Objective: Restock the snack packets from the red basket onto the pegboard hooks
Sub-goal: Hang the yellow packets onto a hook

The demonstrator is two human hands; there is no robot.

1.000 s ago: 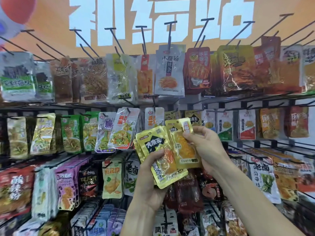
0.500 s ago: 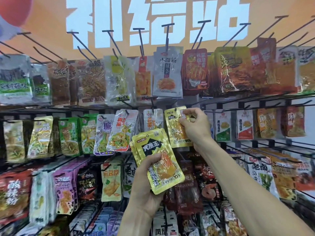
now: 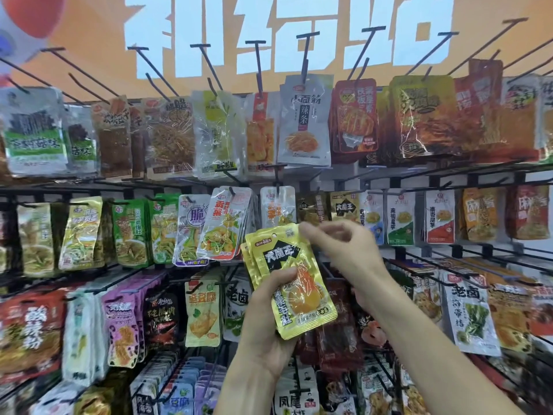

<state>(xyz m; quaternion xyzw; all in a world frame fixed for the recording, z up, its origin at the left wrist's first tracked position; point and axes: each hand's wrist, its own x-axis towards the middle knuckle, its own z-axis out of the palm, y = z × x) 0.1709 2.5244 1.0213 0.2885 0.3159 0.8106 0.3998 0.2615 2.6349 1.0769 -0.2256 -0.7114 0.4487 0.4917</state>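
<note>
My left hand grips a small stack of yellow snack packets from below, thumb across the front one, in front of the pegboard's middle row. My right hand is at the stack's top right corner with its fingers curled. It is blurred, so I cannot tell whether it pinches the front packet. Matching yellow packets hang on a hook just above and behind the hands. The red basket is out of view.
Rows of black hooks jut out from the orange wall, bare at the top. Below them hang rows of mixed snack packets. More packets crowd the lower rows to the left and right of my arms.
My right hand left a yellow packet up at the middle-row hook and dropped back down to the top of the stack. My left hand has kept the stack nearly still.
</note>
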